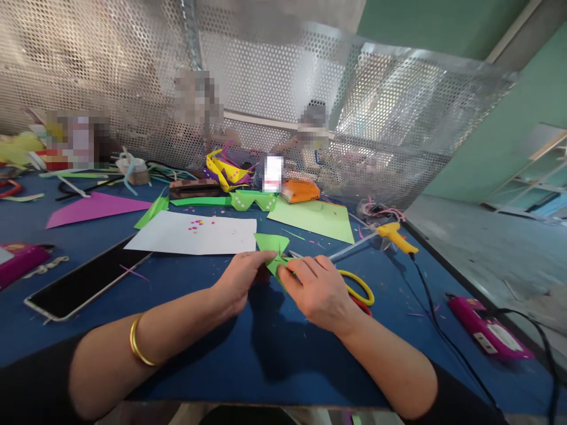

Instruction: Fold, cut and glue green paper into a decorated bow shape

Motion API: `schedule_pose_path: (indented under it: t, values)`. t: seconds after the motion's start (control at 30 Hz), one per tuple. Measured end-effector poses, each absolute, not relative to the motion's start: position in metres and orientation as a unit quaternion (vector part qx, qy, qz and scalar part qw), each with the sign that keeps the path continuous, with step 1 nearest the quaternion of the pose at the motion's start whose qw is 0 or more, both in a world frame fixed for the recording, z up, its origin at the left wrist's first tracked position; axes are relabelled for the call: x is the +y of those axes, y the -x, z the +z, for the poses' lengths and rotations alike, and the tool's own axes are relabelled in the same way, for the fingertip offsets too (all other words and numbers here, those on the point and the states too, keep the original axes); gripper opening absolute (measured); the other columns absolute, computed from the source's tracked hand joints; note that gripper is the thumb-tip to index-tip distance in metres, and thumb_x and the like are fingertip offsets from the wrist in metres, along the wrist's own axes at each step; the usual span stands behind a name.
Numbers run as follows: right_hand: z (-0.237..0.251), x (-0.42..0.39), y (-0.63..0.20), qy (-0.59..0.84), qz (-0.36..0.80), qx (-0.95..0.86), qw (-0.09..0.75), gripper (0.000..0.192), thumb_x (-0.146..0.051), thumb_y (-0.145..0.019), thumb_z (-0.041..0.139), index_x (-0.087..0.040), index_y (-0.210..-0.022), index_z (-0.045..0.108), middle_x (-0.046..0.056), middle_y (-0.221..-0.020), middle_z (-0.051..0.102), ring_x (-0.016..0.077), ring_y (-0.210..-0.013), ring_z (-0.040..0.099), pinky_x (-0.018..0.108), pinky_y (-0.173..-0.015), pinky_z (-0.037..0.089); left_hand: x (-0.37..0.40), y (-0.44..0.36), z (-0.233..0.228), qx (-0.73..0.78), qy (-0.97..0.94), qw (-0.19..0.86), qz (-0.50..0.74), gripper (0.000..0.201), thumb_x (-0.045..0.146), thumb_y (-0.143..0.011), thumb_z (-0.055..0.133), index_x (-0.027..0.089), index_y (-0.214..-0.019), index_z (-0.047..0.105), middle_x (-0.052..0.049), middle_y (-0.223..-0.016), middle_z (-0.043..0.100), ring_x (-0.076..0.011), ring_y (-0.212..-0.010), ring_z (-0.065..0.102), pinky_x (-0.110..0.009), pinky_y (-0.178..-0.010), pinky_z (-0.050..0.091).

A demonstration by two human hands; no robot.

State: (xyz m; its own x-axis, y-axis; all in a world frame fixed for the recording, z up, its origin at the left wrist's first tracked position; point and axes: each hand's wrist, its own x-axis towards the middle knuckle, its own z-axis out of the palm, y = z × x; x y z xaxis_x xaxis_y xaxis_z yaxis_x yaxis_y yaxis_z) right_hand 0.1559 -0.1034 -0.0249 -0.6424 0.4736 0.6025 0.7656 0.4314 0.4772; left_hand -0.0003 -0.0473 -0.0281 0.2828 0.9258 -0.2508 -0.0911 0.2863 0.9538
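Observation:
Between my two hands is a small piece of bright green paper (271, 242), cut or folded into pointed shapes, held just above the blue table. My left hand (239, 280) pinches its left side with thumb and fingers. From the right, my right hand (319, 289) grips the lower right part, its fingers curled over the paper and hiding some of it. Scissors (365, 284) with yellow and red handles lie partly under my right hand. A white sheet (195, 233) with small pink and yellow dots lies just beyond my left hand.
Green paper glasses (254, 201) and a light green sheet (310, 219) lie farther back. At right are a yellow glue gun (396, 237) with a black cord and a magenta power strip (489, 327). A phone (88, 280) and purple paper (97, 209) lie left. A perforated screen (274, 71) stands behind.

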Motion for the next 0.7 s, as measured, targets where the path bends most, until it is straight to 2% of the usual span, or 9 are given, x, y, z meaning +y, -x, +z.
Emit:
schedule_pose_path:
  t: [0.07,0.13,0.2,0.27,0.37,0.43,0.5,0.57,0.7]
  values:
    - [-0.024,-0.1,-0.161,0.37,-0.382,-0.824,0.195,0.017,-0.012,-0.093,0.052,-0.014,-0.095,0.069,0.004,-0.074,0.063,0.0146,-0.062,0.049,0.033,-0.061,0.031,-0.046,0.0,-0.026,0.451,-0.422,0.682,0.391,0.025,0.036,-0.068,0.071,0.014,-0.076,0.066,-0.002,-0.07,0.064,-0.0147,-0.063,0.058,-0.026,-0.058,0.045]
    - [-0.022,-0.099,-0.167,0.362,-0.369,-0.831,0.205,0.019,-0.013,-0.094,0.05,-0.014,-0.095,0.069,0.004,-0.077,0.064,0.0138,-0.063,0.05,0.032,-0.063,0.033,-0.041,0.001,-0.023,0.45,-0.426,0.654,0.434,0.034,0.039,-0.069,0.071,0.014,-0.092,0.067,-0.004,-0.085,0.068,-0.0162,-0.074,0.061,-0.026,-0.062,0.046]
    - [-0.021,-0.1,-0.173,0.364,-0.349,-0.837,0.212,0.02,-0.014,-0.095,0.049,-0.016,-0.094,0.068,0.004,-0.08,0.064,0.0128,-0.062,0.05,0.031,-0.064,0.035,-0.037,0.007,-0.018,0.465,-0.48,0.557,0.493,0.046,0.042,-0.072,0.071,0.016,-0.111,0.065,-0.007,-0.105,0.069,-0.0191,-0.091,0.063,-0.027,-0.074,0.048]
    - [-0.023,-0.104,-0.178,0.38,-0.318,-0.841,0.219,0.021,-0.014,-0.096,0.048,-0.017,-0.092,0.068,0.003,-0.081,0.064,0.0117,-0.062,0.05,0.029,-0.064,0.037,-0.036,0.017,-0.013,0.452,-0.583,0.429,0.522,0.043,0.042,-0.079,0.067,0.018,-0.115,0.066,-0.009,-0.117,0.067,-0.0215,-0.106,0.061,-0.03,-0.087,0.047]
    - [-0.033,-0.114,-0.185,0.396,-0.259,-0.851,0.227,0.023,-0.016,-0.097,0.046,-0.018,-0.094,0.068,0.003,-0.083,0.063,0.0114,-0.066,0.054,0.026,-0.065,0.04,-0.041,0.038,-0.01,0.348,-0.802,0.254,0.415,0.028,0.041,-0.09,0.056,0.02,-0.093,0.073,-0.008,-0.099,0.073,-0.0216,-0.098,0.064,-0.033,-0.088,0.046]
    - [-0.041,-0.121,-0.188,0.393,-0.23,-0.864,0.214,0.023,-0.016,-0.098,0.045,-0.017,-0.099,0.067,0.004,-0.086,0.063,0.0121,-0.068,0.056,0.026,-0.065,0.041,-0.046,0.051,-0.014,0.221,-0.906,0.161,0.322,0.028,0.043,-0.082,0.068,0.02,-0.097,0.073,-0.008,-0.097,0.074,-0.0233,-0.094,0.066,-0.036,-0.088,0.047]
    - [-0.049,-0.127,-0.19,0.392,-0.211,-0.874,0.195,0.022,-0.016,-0.097,0.045,-0.016,-0.103,0.067,0.004,-0.088,0.064,0.0125,-0.068,0.057,0.027,-0.064,0.041,-0.05,0.059,-0.022,0.134,-0.954,0.065,0.261,0.028,0.041,-0.082,0.069,0.02,-0.1,0.072,-0.009,-0.098,0.075,-0.0244,-0.095,0.066,-0.038,-0.09,0.046]
    - [-0.053,-0.13,-0.189,0.393,-0.199,-0.88,0.178,0.021,-0.016,-0.097,0.046,-0.015,-0.102,0.066,0.004,-0.088,0.064,0.0128,-0.067,0.057,0.028,-0.064,0.041,-0.054,0.06,-0.031,0.092,-0.967,0.004,0.238,0.016,0.029,-0.09,0.059,0.022,-0.097,0.071,-0.007,-0.094,0.075,-0.0204,-0.09,0.067,-0.035,-0.087,0.047]
    - [-0.05,-0.136,-0.18,0.4,-0.179,-0.887,0.147,0.017,-0.015,-0.093,0.05,-0.014,-0.094,0.067,0.007,-0.084,0.064,0.0184,-0.079,0.058,0.033,-0.071,0.041,-0.06,0.054,-0.045,0.084,-0.967,-0.036,0.239,0.022,0.02,-0.093,0.049,0.021,-0.083,0.069,-0.005,-0.077,0.071,-0.0143,-0.074,0.065,-0.027,-0.074,0.048]
